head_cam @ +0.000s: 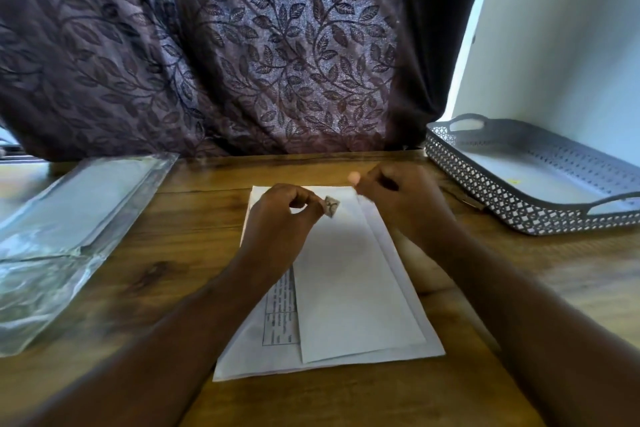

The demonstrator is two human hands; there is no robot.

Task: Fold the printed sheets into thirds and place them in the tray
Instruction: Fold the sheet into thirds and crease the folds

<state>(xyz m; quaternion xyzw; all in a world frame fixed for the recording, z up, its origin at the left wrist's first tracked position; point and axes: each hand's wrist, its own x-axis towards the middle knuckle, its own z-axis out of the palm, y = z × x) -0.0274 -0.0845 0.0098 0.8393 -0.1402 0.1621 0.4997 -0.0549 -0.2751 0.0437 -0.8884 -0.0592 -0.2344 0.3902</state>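
Observation:
A white printed sheet [349,274] lies in the middle of the wooden table [194,239], on top of another sheet [242,354]. It is folded lengthwise, so its blank back faces up and a strip of printed table shows on the left. My left hand [280,215] is at the sheet's far end, its fingers pinched on a small curled corner of the sheet. My right hand [401,201] hovers, blurred, over the far right corner with its fingers curled; I cannot see what it grips. The grey perforated tray [485,198] stands at the right.
A clear plastic sleeve [69,218] with pale paper in it lies on the left of the table. A dark leaf-patterned curtain [242,62] hangs behind the table's far edge. A white wall [568,45] rises behind the tray.

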